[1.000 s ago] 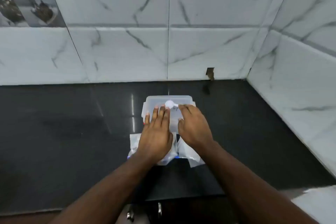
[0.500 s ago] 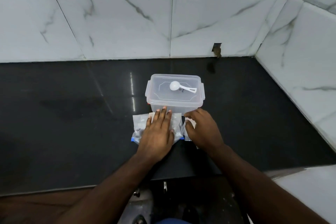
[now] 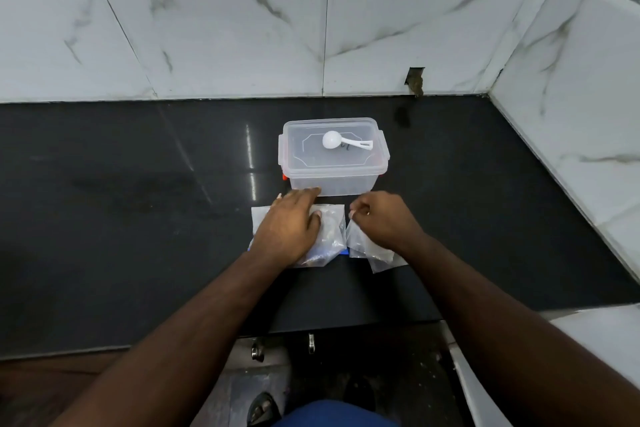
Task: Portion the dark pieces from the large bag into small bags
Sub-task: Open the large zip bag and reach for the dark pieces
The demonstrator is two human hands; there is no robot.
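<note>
**Hands on the bags in front of the box**

The left hand (image 3: 289, 230) lies flat on the large bag (image 3: 329, 236), fingers (image 3: 304, 193) straight and close together, their tips reaching the front wall of the clear box (image 3: 334, 180). The bag lies on the black table (image 3: 138, 218) just in front of the box; dark pieces inside it are barely visible under the hand. The right hand (image 3: 384, 222) rests on the small bags (image 3: 367, 250), just right of the large bag, its fingers curled and pinching the top edge of one. A white scoop (image 3: 337, 141) lies on the box's closed lid. Marble wall tiles (image 3: 242, 28) rise behind the table.
</note>
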